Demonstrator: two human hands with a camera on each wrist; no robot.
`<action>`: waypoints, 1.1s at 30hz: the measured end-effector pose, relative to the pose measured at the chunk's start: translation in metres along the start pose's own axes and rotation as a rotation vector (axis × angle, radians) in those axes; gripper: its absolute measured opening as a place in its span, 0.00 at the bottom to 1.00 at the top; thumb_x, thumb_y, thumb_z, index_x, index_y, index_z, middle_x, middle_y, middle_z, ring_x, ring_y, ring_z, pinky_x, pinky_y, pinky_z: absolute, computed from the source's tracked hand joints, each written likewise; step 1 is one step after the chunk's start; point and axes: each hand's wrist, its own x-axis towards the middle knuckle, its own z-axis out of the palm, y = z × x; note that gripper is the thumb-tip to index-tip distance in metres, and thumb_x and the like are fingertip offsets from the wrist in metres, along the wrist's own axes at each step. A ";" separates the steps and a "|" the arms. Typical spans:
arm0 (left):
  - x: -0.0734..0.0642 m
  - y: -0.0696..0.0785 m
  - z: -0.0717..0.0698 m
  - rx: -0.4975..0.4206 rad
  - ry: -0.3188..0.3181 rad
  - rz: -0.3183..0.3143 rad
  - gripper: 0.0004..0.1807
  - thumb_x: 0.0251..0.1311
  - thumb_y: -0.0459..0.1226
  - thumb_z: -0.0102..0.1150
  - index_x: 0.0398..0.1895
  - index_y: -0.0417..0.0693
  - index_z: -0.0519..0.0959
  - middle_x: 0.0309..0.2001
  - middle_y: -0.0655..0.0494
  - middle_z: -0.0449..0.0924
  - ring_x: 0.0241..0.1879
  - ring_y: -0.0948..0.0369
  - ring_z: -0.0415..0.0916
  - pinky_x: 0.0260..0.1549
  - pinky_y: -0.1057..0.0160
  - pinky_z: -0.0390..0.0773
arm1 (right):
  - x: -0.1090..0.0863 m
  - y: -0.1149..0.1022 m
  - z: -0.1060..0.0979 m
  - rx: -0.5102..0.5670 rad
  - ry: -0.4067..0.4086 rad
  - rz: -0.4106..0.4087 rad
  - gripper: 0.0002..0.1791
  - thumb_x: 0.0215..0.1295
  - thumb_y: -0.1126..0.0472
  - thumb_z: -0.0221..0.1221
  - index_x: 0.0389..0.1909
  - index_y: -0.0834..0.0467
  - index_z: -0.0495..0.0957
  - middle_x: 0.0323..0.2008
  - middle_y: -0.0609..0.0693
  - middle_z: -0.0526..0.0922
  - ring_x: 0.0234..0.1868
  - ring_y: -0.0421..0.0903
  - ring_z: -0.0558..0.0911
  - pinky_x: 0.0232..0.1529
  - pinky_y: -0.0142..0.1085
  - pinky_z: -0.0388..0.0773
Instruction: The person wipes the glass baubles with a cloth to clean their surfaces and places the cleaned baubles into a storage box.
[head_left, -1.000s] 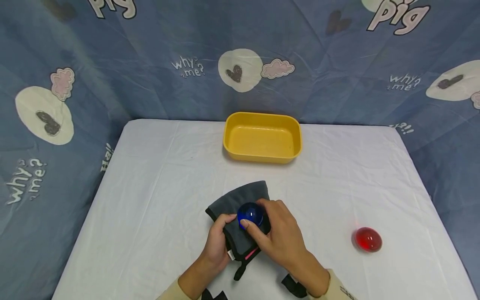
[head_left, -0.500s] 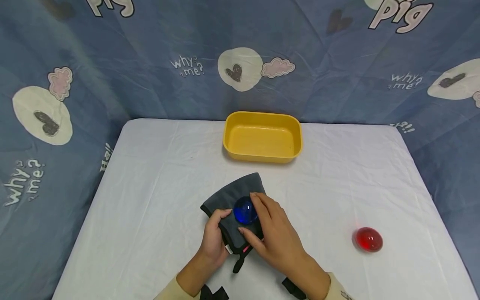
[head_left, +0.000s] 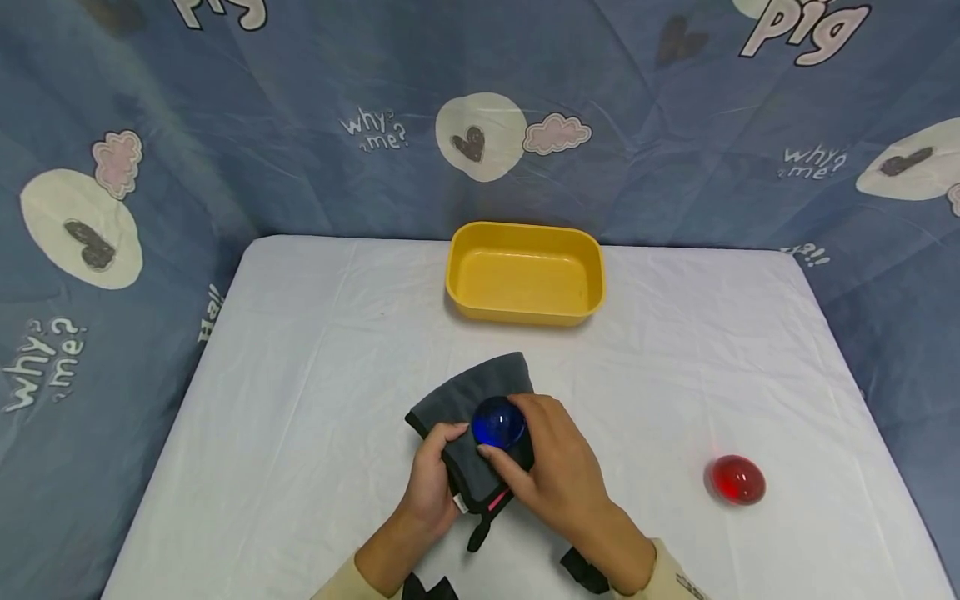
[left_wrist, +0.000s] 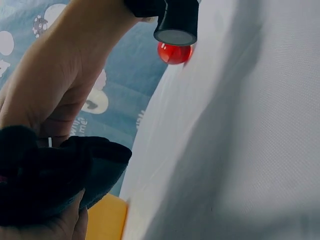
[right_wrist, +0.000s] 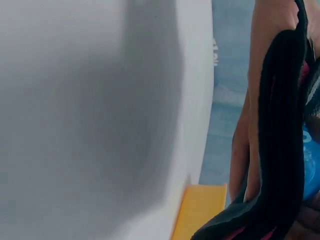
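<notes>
A clear blue ball (head_left: 498,422) rests against a folded dark grey cloth (head_left: 480,479) with black edging, a loop and a strip of pink inside. My left hand (head_left: 431,487) grips the cloth from the left, thumb on top and the other fingers hidden beneath. My right hand (head_left: 558,467) holds the ball from the right between thumb and fingers. In the left wrist view the cloth (left_wrist: 102,167) hides most of the fingers. Part of the ball (right_wrist: 311,165) shows behind the cloth (right_wrist: 281,125) in the right wrist view.
A clear red ball (head_left: 738,480) lies on the white-covered table (head_left: 337,375) to the right. At the back edge stands a yellow tray (head_left: 525,279). Blue printed fabric (head_left: 315,183) hangs behind and at the sides. Black straps (head_left: 585,571) sit near the wrists.
Both hands, with the cloth and ball, shift slightly up and left, then back down a little. The right fingers loosen around the ball, then close on it again. The red ball stays put.
</notes>
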 end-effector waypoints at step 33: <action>-0.001 0.005 -0.001 0.013 -0.030 0.011 0.27 0.73 0.44 0.36 0.66 0.34 0.65 0.55 0.52 0.77 0.52 0.61 0.79 0.52 0.63 0.81 | 0.006 -0.007 -0.016 -0.097 -0.157 -0.067 0.41 0.62 0.52 0.75 0.73 0.57 0.70 0.66 0.59 0.74 0.58 0.55 0.78 0.59 0.48 0.79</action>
